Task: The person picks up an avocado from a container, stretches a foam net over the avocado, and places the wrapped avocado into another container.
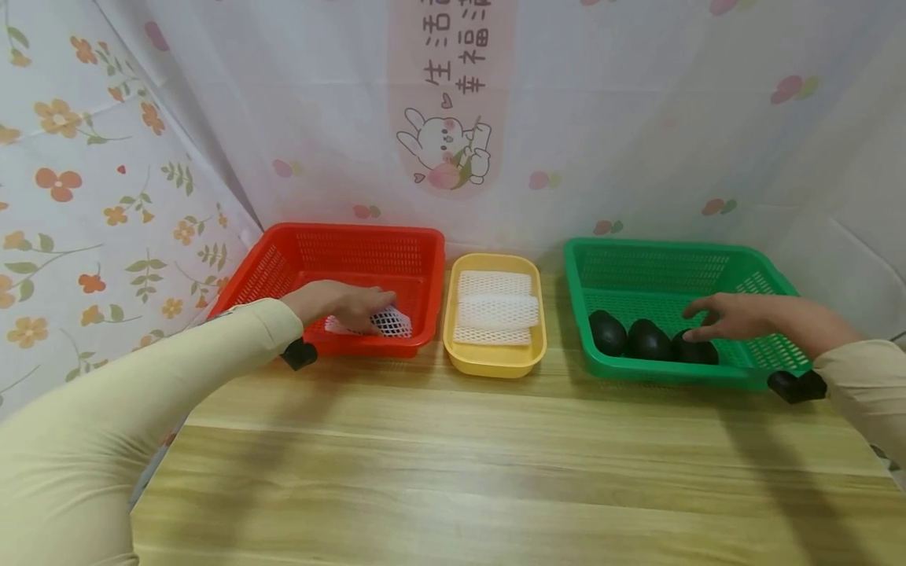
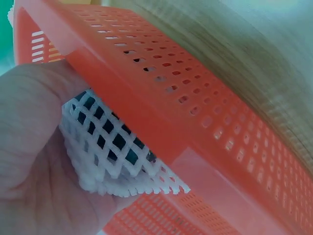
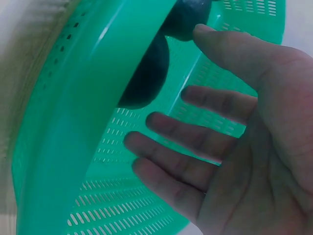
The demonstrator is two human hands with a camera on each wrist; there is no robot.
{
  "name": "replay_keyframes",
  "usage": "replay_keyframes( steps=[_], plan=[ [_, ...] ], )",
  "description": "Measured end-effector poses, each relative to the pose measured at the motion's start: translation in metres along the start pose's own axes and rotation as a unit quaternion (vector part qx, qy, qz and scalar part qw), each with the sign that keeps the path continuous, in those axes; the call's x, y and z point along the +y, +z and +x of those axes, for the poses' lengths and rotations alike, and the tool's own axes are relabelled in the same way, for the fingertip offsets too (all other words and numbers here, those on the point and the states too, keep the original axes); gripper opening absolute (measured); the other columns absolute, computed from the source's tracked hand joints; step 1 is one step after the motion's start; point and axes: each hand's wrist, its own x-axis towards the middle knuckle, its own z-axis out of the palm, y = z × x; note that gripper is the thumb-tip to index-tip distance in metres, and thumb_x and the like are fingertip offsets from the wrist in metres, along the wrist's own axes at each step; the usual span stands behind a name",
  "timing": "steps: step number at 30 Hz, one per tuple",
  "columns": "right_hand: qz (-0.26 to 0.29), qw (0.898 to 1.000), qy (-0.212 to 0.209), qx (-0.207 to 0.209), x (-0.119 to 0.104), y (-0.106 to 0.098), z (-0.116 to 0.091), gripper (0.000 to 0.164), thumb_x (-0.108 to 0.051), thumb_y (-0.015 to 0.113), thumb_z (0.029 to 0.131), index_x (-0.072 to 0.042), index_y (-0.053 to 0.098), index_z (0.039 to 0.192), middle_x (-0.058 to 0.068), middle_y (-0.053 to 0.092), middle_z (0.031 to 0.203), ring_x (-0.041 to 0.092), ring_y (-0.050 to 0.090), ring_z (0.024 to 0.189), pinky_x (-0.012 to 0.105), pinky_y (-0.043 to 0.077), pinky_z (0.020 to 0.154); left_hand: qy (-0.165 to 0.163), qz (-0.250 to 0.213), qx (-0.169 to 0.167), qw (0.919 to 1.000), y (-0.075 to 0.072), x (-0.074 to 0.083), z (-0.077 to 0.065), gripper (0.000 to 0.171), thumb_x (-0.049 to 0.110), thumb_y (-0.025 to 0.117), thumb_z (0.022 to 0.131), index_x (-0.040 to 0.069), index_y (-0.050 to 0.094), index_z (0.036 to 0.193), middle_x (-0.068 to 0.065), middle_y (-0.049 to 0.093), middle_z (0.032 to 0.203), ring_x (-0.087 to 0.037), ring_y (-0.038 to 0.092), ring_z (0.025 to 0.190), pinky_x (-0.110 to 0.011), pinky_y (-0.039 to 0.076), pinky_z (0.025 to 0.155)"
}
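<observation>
Inside the red basket (image 1: 368,346), near its front wall, my left hand (image 1: 350,305) holds an avocado in a white foam net (image 1: 392,321). In the left wrist view the fingers curl round the foam net (image 2: 105,142), and dark skin shows through its mesh. My right hand (image 1: 743,314) hovers over the green basket (image 1: 764,271) with its fingers spread. Three dark avocados (image 1: 648,341) lie in a row along that basket's front wall. The right wrist view shows the hand (image 3: 234,122) empty, its thumb tip close to one avocado (image 3: 188,19).
Between the baskets stands a yellow tray (image 1: 495,363) with several flat white foam nets (image 1: 495,310) in it. All three containers sit along the back of a wooden table (image 1: 453,464). A printed cloth (image 1: 318,118) hangs behind them.
</observation>
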Motion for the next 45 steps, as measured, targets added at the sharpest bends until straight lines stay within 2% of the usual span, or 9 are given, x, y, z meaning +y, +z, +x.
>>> replay_keyframes(
  steps=[8, 17, 20, 24, 27, 29, 35, 39, 45],
  plan=[
    [0.055, 0.997, 0.01, -0.054, -0.002, 0.001, 0.003, 0.073, -0.031, 0.064, 0.102, 0.026, 0.033, 0.137, 0.047, 0.049, 0.124, 0.042, 0.067, 0.093, 0.053, 0.055, 0.078, -0.028, 0.032, -0.004, 0.9991, 0.01, 0.004, 0.003, 0.048, 0.006, 0.07, 0.094, 0.014, 0.049, 0.138, -0.008, 0.053, 0.116, -0.029, 0.048, 0.111, -0.045, 0.043, 0.102],
    [0.06, 0.996, 0.024, -0.063, 0.002, 0.006, 0.006, 0.077, -0.033, 0.064, 0.101, 0.025, 0.03, 0.138, 0.033, 0.056, 0.115, 0.026, 0.062, 0.078, 0.04, 0.047, 0.061, -0.009, 0.046, 0.011, 0.9988, 0.003, 0.009, 0.004, 0.054, 0.018, 0.072, 0.095, 0.007, 0.049, 0.142, -0.011, 0.059, 0.125, -0.03, 0.054, 0.111, -0.05, 0.044, 0.104],
    [0.058, 0.996, 0.027, -0.06, 0.003, 0.007, 0.006, 0.078, -0.034, 0.064, 0.101, 0.025, 0.03, 0.138, 0.037, 0.053, 0.117, 0.026, 0.062, 0.077, 0.04, 0.048, 0.061, -0.008, 0.056, 0.049, 0.9972, -0.001, 0.018, 0.006, 0.051, 0.019, 0.073, 0.095, 0.005, 0.051, 0.139, -0.012, 0.063, 0.123, -0.029, 0.058, 0.109, -0.05, 0.046, 0.102],
    [0.063, 0.996, 0.028, -0.06, 0.005, 0.008, 0.005, 0.079, -0.034, 0.064, 0.101, 0.025, 0.028, 0.139, 0.05, 0.039, 0.126, 0.029, 0.065, 0.082, 0.042, 0.05, 0.063, -0.015, 0.061, 0.135, 0.9889, -0.005, 0.04, 0.008, 0.044, 0.017, 0.077, 0.091, 0.01, 0.057, 0.129, -0.007, 0.065, 0.109, -0.026, 0.06, 0.1, -0.044, 0.053, 0.092],
    [0.072, 0.995, 0.033, -0.062, 0.007, 0.009, 0.006, 0.08, -0.034, 0.064, 0.101, 0.025, 0.026, 0.14, 0.053, 0.034, 0.13, 0.031, 0.066, 0.084, 0.043, 0.05, 0.063, -0.001, 0.074, 0.186, 0.9796, -0.007, 0.06, 0.011, 0.043, 0.017, 0.078, 0.088, 0.013, 0.058, 0.126, -0.004, 0.062, 0.103, -0.022, 0.058, 0.093, -0.036, 0.056, 0.082],
    [0.073, 0.995, 0.036, -0.06, 0.008, 0.01, 0.006, 0.08, -0.034, 0.064, 0.102, 0.025, 0.025, 0.14, 0.053, 0.034, 0.13, 0.031, 0.066, 0.085, 0.042, 0.05, 0.063, 0.022, 0.086, 0.2, 0.9758, -0.007, 0.073, 0.014, 0.043, 0.019, 0.077, 0.089, 0.013, 0.058, 0.127, -0.002, 0.06, 0.106, -0.02, 0.056, 0.092, -0.032, 0.055, 0.078],
    [0.09, 0.993, 0.053, -0.062, 0.01, 0.011, 0.008, 0.085, -0.038, 0.063, 0.101, 0.025, 0.022, 0.141, 0.051, 0.037, 0.128, 0.027, 0.065, 0.079, 0.041, 0.052, 0.063, 0.097, 0.123, 0.139, 0.9778, -0.005, 0.114, 0.026, 0.047, 0.027, 0.069, 0.096, 0.014, 0.056, 0.139, -0.003, 0.06, 0.124, -0.017, 0.058, 0.095, -0.03, 0.053, 0.078],
    [0.104, 0.99, 0.064, -0.074, 0.01, 0.012, 0.01, 0.09, -0.041, 0.063, 0.101, 0.026, 0.018, 0.143, 0.053, 0.029, 0.134, 0.028, 0.067, 0.086, 0.044, 0.055, 0.069, 0.133, 0.165, 0.083, 0.9738, -0.001, 0.137, 0.037, 0.05, 0.031, 0.067, 0.099, 0.011, 0.052, 0.142, -0.006, 0.059, 0.13, -0.019, 0.059, 0.108, -0.034, 0.051, 0.09],
    [0.105, 0.989, 0.066, -0.076, 0.007, 0.01, 0.013, 0.093, -0.042, 0.064, 0.101, 0.027, 0.017, 0.142, 0.054, 0.03, 0.134, 0.026, 0.065, 0.081, 0.045, 0.056, 0.071, 0.123, 0.195, 0.004, 0.9731, 0.002, 0.16, 0.052, 0.056, 0.031, 0.066, 0.1, 0.008, 0.048, 0.147, -0.008, 0.058, 0.137, -0.022, 0.056, 0.121, -0.036, 0.045, 0.1]
  ],
)
